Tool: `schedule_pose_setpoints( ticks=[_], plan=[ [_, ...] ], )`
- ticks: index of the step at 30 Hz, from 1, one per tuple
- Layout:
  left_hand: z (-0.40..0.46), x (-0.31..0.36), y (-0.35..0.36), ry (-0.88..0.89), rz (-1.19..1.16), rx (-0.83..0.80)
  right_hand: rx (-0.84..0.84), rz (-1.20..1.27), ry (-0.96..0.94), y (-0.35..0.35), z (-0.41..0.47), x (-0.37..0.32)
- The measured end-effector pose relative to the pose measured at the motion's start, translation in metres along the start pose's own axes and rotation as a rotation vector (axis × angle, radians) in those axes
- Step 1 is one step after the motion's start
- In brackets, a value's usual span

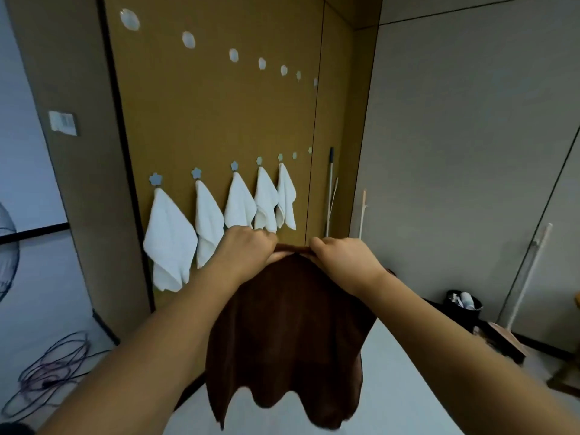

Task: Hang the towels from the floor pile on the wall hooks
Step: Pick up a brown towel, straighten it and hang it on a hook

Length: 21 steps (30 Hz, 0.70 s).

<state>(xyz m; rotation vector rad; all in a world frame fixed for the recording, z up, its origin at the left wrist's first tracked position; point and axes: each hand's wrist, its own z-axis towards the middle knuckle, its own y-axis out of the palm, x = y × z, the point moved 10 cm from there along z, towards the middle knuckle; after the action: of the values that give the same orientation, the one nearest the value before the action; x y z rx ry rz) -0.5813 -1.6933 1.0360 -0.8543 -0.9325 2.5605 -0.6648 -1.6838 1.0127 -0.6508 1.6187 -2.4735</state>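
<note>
While both arms reach forward from the bottom of the view, the mustard-brown wall panel fills the middle of the scene and serves as the landmark for everything else. In front of that panel, below its lower row of hooks, hangs a dark brown towel, spread wide and draping down over the pale floor, with its lower edge falling in loose folds. Its top edge is bunched between the two hands: the left hand grips the towel's upper edge with curled fingers, and the right hand pinches the same edge just beside it, the two hands nearly touching. On the panel itself, five white towels hang from the flower-shaped lower hooks, side by side, the nearest one at the panel's left appearing largest. Right of these hung towels, two more lower hooks on the panel are bare. High on the panel runs a second row of pale round hooks, all bare. Just right of the panel, a mop handle leans in the corner against the grey wall. Farther right of the panel, on the floor, stands a black waste bin. Left of the panel, a tangle of dark cables lies on the floor, and a small white wall switch sits on the adjoining wall.
</note>
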Motion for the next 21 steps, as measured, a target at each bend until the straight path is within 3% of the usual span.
schedule_pose_setpoints(
  ticks=[8,11,15,21],
  plan=[
    [0.153,0.003,0.117,0.025,-0.015,-0.017,0.017,-0.011,0.008,0.070,0.103,0.153],
    [0.211,-0.005,0.148,-0.038,-0.001,0.015,0.045,-0.009,0.035,0.082,0.141,0.210],
    [0.266,-0.004,0.195,0.015,-0.037,0.074,0.053,0.001,0.057,0.114,0.181,0.266],
    [0.330,-0.006,0.304,0.014,0.053,-0.137,-0.003,0.001,0.075,0.182,0.242,0.327]
  ],
)
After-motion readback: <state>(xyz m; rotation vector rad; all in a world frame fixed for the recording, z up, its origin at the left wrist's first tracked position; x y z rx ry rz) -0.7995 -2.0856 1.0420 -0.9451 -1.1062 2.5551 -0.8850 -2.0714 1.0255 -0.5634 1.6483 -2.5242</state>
